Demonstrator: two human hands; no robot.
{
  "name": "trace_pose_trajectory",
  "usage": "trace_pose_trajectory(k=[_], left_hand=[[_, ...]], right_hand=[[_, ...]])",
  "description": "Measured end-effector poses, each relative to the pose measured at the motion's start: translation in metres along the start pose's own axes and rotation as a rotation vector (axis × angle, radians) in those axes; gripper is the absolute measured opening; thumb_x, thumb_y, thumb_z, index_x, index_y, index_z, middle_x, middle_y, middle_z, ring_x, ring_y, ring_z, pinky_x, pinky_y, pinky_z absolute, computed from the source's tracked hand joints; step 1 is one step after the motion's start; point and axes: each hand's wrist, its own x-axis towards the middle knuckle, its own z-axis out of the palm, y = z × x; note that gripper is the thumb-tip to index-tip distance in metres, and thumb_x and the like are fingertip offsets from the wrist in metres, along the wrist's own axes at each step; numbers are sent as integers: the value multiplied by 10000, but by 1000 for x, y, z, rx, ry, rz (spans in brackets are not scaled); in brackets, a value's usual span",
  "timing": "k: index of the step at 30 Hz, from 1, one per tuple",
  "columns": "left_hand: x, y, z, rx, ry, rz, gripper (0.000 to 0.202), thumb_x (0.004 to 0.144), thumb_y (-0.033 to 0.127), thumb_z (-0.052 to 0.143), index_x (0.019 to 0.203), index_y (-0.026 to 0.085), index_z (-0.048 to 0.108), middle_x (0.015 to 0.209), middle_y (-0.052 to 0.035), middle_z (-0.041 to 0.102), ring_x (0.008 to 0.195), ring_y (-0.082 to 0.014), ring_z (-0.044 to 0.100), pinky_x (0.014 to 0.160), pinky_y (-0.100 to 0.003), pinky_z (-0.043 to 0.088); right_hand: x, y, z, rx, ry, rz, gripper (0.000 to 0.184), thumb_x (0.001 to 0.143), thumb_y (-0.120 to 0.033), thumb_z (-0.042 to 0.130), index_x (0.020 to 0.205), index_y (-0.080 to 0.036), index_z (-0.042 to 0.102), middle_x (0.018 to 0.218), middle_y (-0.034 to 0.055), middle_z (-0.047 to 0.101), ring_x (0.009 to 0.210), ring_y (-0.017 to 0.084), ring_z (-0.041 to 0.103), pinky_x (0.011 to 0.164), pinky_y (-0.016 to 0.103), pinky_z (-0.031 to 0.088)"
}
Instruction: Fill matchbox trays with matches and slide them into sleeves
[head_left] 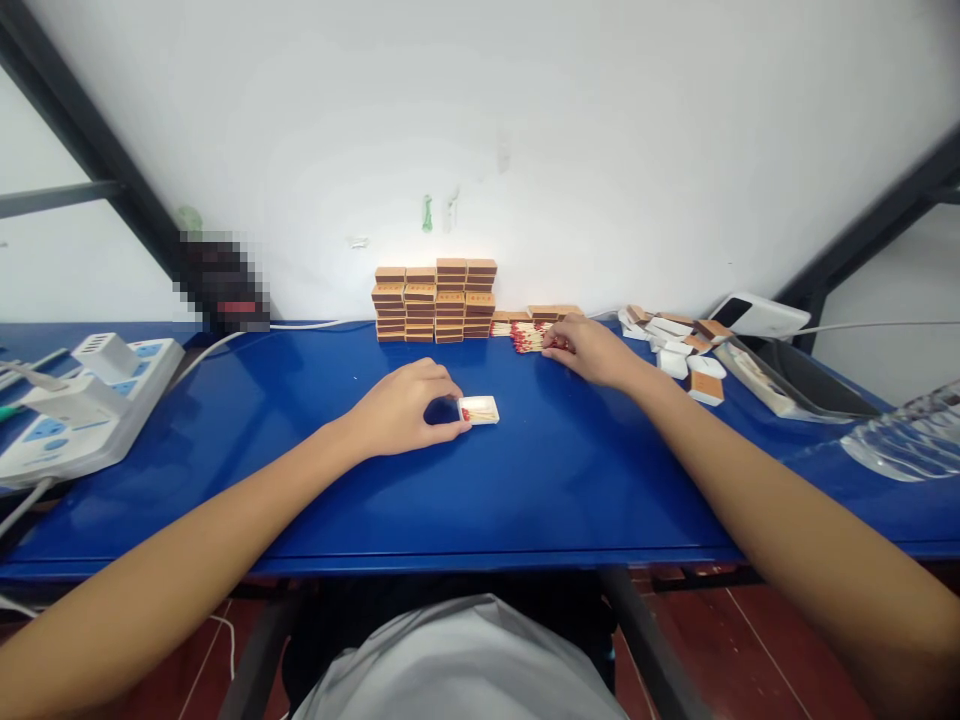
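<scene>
On the blue table lies a white matchbox tray (480, 409) with a few red-tipped matches inside. My left hand (409, 408) grips its left end between thumb and fingers. Farther back, my right hand (589, 348) has its fingertips pinched together at the right side of a pile of loose matches (529, 337). Whether a match is caught in those fingertips is too small to make out. Left of the pile, matchboxes (435, 300) are stacked in columns against the wall.
Loose matchbox sleeves and white trays (675, 345) are heaped at the right, beside a white device (757, 314) and a clear plastic bottle (907, 435). A power strip (150, 385) with plugs and cables occupies the left. The table's front edge (480, 562) runs close to my body.
</scene>
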Motion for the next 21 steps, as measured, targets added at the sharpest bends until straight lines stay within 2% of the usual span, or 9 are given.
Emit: trace_pose_trajectory(k=[7, 13, 17, 21], left_hand=[[0, -1, 1, 2, 5, 3, 268, 969, 438, 734, 1093, 206, 787, 1072, -83, 766, 998, -262, 658, 867, -410, 541], [0, 0, 0, 7, 7, 1, 258, 966, 437, 735, 1084, 213, 786, 1070, -84, 769, 1002, -265, 667, 881, -410, 545], [0, -1, 1, 5, 16, 5, 263, 973, 452, 734, 1079, 217, 790, 1074, -83, 767, 1023, -269, 668, 895, -411, 545], [0, -2, 2, 14, 25, -11, 256, 968, 434, 742, 1089, 213, 787, 1057, -76, 758, 1016, -265, 663, 885, -404, 540]], right_hand=[[4, -7, 5, -34, -40, -56, 122, 1001, -256, 564, 943, -184, 643, 1047, 141, 649, 847, 242, 614, 788, 364, 470], [-1, -18, -1, -41, -45, -85, 144, 1022, -268, 528, 959, -191, 633, 1059, 158, 661, 874, 266, 625, 793, 386, 485], [-8, -39, -9, 42, -34, -123, 174, 1038, -314, 521, 973, -200, 635, 1057, 153, 668, 906, 278, 629, 805, 397, 488], [-16, -74, -15, 171, -72, -177, 179, 1039, -331, 531, 962, -217, 645, 1034, 124, 674, 922, 265, 623, 809, 387, 481]])
